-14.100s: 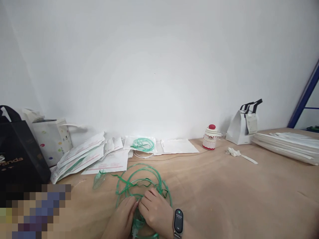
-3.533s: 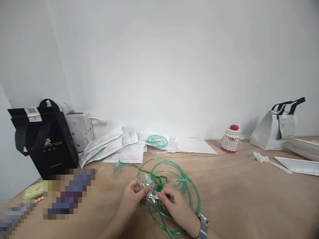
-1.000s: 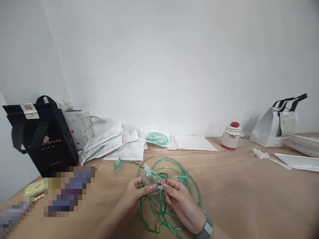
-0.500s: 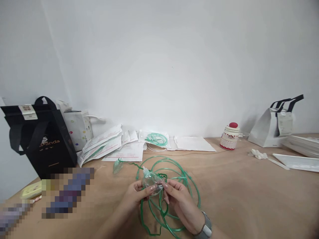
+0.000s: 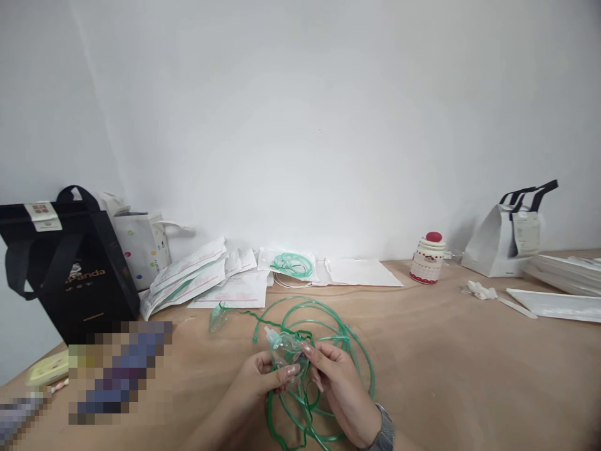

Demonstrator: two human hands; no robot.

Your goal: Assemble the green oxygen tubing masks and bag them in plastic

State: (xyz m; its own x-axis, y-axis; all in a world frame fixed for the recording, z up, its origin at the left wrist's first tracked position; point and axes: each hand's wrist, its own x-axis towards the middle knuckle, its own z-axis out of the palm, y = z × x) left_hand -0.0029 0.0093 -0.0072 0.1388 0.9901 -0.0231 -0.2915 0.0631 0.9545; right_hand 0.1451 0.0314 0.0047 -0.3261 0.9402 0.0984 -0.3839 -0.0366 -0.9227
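A clear oxygen mask point(image 5: 284, 346) with a pale green connector is held up in front of me. My left hand point(image 5: 261, 377) is closed on its left and lower side, thumb laid across the clear plastic. On the other side, my right hand point(image 5: 336, 379) pinches the mask's edge, where a green elastic strap point(image 5: 306, 401) hangs down; the exact pinch point is partly hidden by the fingers. Coils of green tubing point(image 5: 373, 366) lie on the table under and behind both hands. Left of them rests a second clear mask point(image 5: 218, 318) with its own green strap.
Flat white packets point(image 5: 188, 275) lean at the back left beside a black paper bag point(image 5: 94, 269). Bagged green tubing point(image 5: 292, 265) lies by the wall. A red-topped jar point(image 5: 427, 260), a white bag point(image 5: 491, 241) and white packages point(image 5: 563, 275) stand to the right.
The view has shifted slightly. Both hands keep hold of the mask, which has tilted a little, and the green strap hanging below it has changed shape and now hangs lower.
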